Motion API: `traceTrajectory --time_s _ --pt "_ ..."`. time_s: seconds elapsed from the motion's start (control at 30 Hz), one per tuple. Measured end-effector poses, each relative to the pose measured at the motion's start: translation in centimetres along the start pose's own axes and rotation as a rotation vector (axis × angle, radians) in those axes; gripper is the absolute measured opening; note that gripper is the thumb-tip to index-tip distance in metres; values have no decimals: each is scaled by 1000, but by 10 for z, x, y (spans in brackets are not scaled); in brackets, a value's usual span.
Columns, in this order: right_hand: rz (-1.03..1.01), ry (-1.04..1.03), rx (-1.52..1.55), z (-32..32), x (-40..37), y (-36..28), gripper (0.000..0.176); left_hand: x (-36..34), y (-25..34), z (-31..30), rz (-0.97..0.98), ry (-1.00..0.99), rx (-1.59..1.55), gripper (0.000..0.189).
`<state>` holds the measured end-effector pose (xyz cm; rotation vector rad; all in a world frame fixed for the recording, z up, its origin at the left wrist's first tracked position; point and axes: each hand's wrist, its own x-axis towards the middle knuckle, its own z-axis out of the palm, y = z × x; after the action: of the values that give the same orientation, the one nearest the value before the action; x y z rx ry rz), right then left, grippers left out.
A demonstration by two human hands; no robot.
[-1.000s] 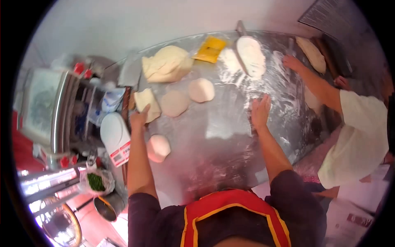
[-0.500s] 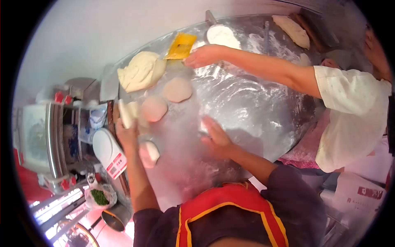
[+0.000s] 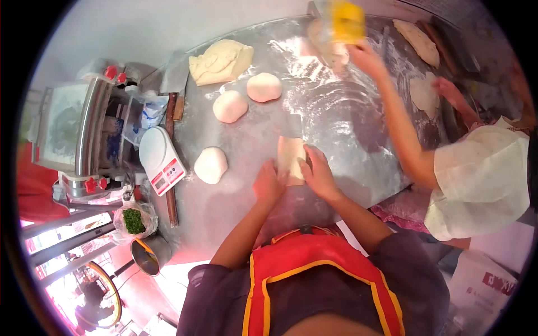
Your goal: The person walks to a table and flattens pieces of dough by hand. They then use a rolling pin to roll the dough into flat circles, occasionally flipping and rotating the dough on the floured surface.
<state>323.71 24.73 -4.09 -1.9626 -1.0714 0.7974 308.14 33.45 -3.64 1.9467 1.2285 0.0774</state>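
At the centre of the frame on the table [image 3: 246, 140], the rectangular dough piece [image 3: 291, 159] looks soft, light and easily stretched, probably best supported along its long sides, where the left hand [image 3: 269, 182] and right hand [image 3: 318, 172] rest loosely open.

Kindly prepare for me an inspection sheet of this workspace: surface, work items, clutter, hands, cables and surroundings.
Surface: grey, smooth tabletop, streaked with white powder on its far and right parts.
Work items: flat, pale rectangular dough piece; three rounded white dough balls; large cream-coloured dough lump.
Clutter: white scale with red panel and long brown rod at the left edge.
Hands: left hand at the dough piece's left edge, right hand at its right.
Cables: nothing seen.
Surroundings: co-worker's hand with blurred yellow packet; bag of chopped greens, left.
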Motion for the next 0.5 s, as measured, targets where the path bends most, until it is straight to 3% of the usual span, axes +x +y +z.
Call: traceTrajectory --time_s 0.07,0.13,0.17,0.27,0.4,0.5 --pt "-205 152 -201 8 4 1 61 1 8 1 227 185 201 57" --pt "-452 107 -308 21 16 7 65 23 0 19 391 116 443 61" --pt "-397 79 -360 35 22 16 66 36 1 29 482 95 563 63" --pt "-307 124 -379 39 22 4 64 33 14 23 392 -75 522 67" --pt "-270 166 -366 39 17 -13 61 33 1 25 485 12 561 67" --pt "-208 -5 -585 54 34 0 60 44 -27 21 570 -24 441 64"
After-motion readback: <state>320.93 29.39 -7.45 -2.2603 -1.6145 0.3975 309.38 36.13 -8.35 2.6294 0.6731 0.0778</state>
